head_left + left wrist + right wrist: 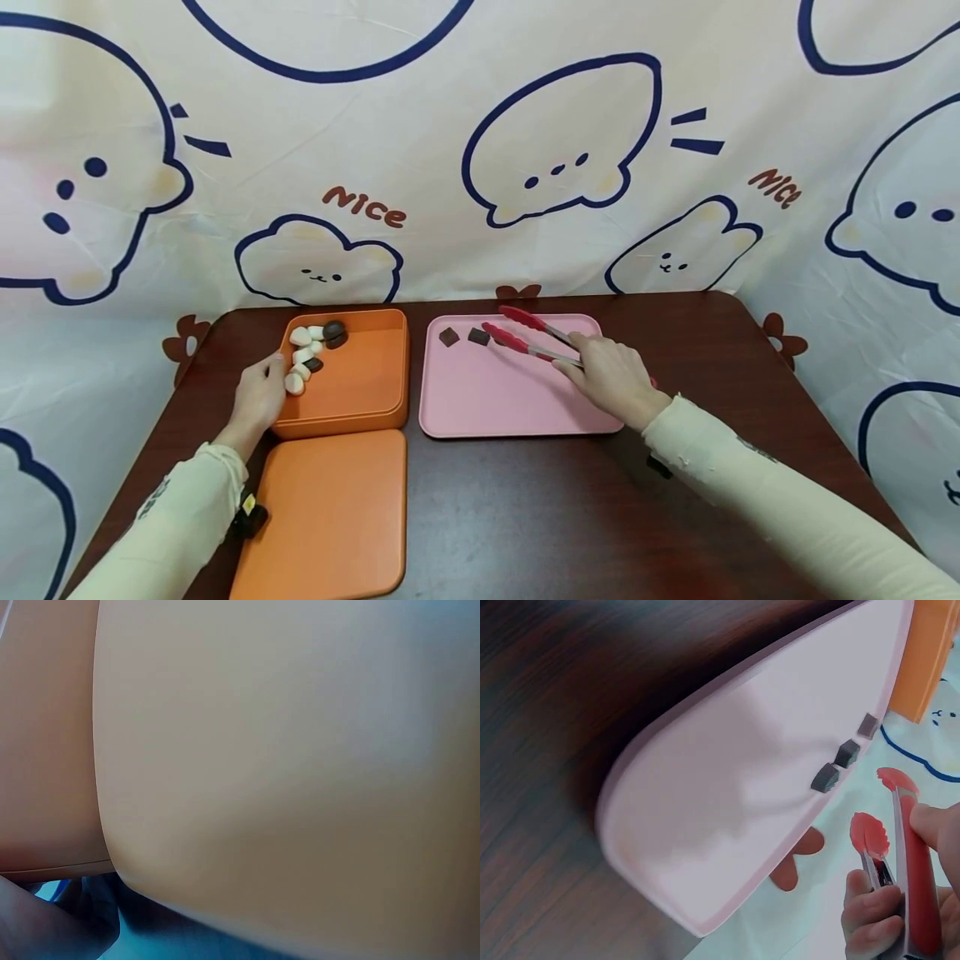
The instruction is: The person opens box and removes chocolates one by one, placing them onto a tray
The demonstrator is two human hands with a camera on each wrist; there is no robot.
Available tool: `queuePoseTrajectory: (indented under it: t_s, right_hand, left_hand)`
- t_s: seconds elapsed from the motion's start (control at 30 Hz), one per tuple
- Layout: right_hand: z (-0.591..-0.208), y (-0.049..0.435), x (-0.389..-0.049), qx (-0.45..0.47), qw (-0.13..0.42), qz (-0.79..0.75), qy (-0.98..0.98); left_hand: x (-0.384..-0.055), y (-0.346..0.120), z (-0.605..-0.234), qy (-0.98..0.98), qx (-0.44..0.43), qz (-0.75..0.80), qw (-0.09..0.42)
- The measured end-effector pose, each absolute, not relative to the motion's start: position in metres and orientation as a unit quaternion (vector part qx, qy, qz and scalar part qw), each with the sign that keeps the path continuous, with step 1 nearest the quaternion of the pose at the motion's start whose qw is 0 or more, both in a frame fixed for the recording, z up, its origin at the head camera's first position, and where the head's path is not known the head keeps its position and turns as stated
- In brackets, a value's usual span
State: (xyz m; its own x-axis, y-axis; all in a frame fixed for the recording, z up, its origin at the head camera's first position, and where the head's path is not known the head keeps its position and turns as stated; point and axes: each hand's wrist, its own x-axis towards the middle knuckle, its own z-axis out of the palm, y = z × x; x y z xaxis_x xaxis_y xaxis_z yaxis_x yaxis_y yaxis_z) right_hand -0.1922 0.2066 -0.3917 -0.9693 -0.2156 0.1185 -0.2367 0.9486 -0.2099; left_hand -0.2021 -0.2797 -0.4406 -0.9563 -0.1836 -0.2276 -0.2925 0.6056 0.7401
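Observation:
My right hand (617, 379) grips a pair of red-tipped tongs (517, 342), spread apart above the pink tray (517, 408). Three dark chocolate-like pieces lie along the tray's far edge, seen in the right wrist view as a far piece (868, 725), a middle piece (847, 753) and a near piece (825, 778). Between the tong tips I see nothing held. My left hand (258, 396) holds the left wall of an orange box (367, 367). Inside that box, several white marshmallow-like pieces (302, 356) and a few dark pieces (334, 333) sit along the left side.
An orange lid (330, 517) lies flat in front of the box on the dark wooden table (510, 517). The tray stands just right of the box. A printed cloth (435, 150) hangs behind and at the sides.

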Motion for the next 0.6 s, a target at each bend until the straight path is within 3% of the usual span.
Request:
queuePoseTrajectory:
  t_s: [0.6]
  right_hand:
    - [-0.376,0.146,-0.186,0.17,0.067,0.141,-0.973]
  left_hand:
    - [-0.202,-0.28,-0.443,0.898,-0.116,0.421,0.05]
